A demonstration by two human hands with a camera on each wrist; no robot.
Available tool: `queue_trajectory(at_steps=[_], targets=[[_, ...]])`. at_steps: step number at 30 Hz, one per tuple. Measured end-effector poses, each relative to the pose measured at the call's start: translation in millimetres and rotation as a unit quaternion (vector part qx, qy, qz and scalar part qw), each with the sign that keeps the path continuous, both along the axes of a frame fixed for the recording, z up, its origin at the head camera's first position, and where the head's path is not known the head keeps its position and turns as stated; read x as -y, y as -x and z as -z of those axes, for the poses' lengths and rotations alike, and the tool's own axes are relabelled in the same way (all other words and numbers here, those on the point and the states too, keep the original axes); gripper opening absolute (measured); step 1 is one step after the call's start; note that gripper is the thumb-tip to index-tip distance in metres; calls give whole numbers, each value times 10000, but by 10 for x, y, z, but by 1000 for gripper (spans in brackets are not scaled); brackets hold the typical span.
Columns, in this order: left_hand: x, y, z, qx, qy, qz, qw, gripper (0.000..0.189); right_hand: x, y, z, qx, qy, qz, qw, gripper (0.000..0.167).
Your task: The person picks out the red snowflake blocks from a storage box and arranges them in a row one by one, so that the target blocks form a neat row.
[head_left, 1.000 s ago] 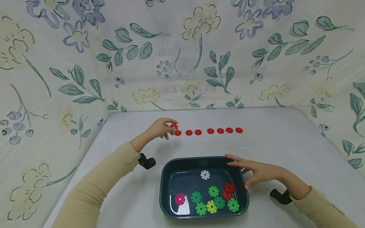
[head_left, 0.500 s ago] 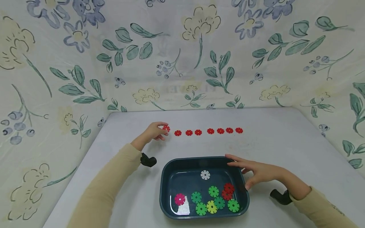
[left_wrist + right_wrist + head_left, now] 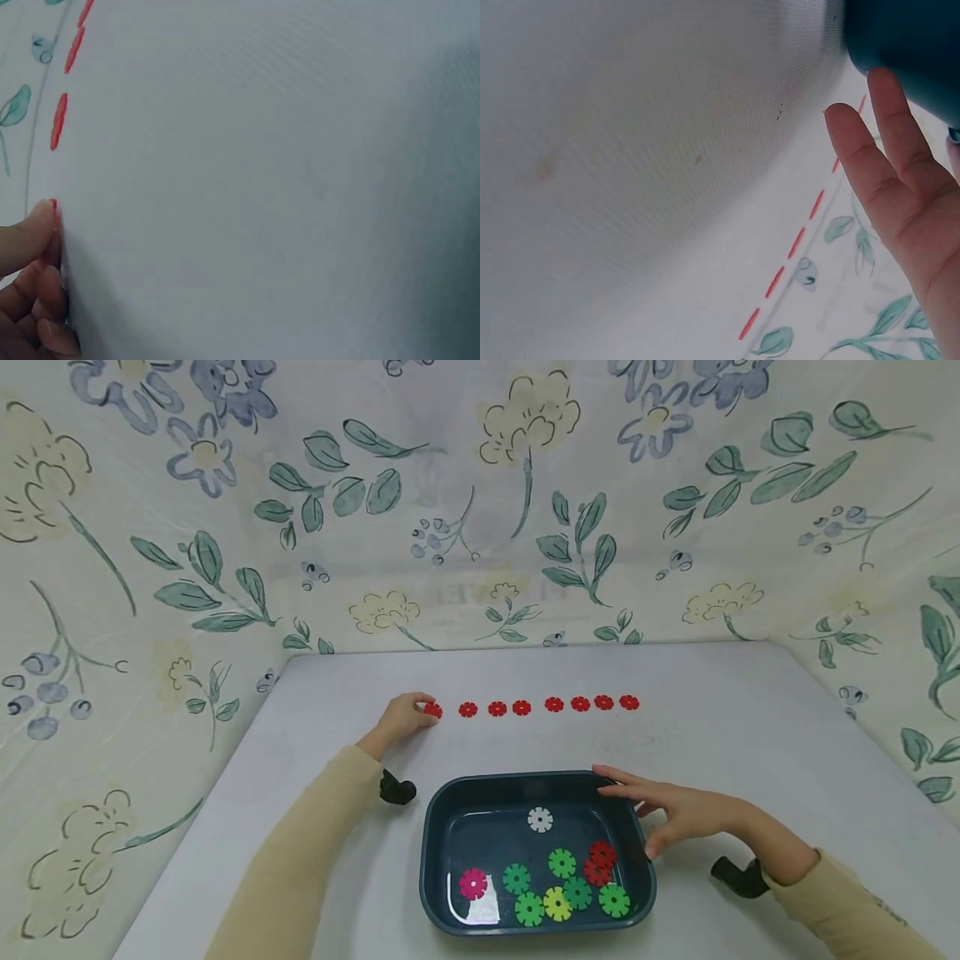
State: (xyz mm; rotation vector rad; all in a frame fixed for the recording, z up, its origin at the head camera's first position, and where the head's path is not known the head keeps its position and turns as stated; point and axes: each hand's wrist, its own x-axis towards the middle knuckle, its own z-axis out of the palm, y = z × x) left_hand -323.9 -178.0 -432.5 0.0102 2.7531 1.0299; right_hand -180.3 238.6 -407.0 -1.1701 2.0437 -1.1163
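My left hand [image 3: 402,721] pinches a red notched plastic disc [image 3: 433,711] between thumb and fingers, low over the table at the left end of a row. In the left wrist view only a sliver of that disc [image 3: 53,204] shows by the thumb. To its right lies the neighbouring red disc [image 3: 468,710], flat and a short gap away. My right hand [image 3: 686,818] touches the right rim of a dark blue tray [image 3: 517,776] with spread fingers. The right wrist view shows its fingers [image 3: 855,146] nearly straight beside the tray's outer wall [image 3: 915,52].
Several more red discs [image 3: 580,703] continue the row to the right. Inside the tray lie a white disc [image 3: 540,820], a pink one [image 3: 473,884], a yellow one [image 3: 557,904], overlapping red ones [image 3: 597,872] and several green ones [image 3: 529,909]. A flowered cloth [image 3: 480,560] hangs behind the white table [image 3: 735,718].
My left hand has moved left with the red disc and then down to the table, in line with the row. My right hand and the tray have stayed still.
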Motion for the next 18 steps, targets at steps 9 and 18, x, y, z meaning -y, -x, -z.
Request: queue_trajectory(at_steps=[9,18], targets=[[-52,-13,24,-101,761,66,9970,44,4,-3,-5,-17,-1,21,10000,78],[-64,-24,35,-59,1239,172,9921,46,15,-17,5,-42,23,30,10000,77]])
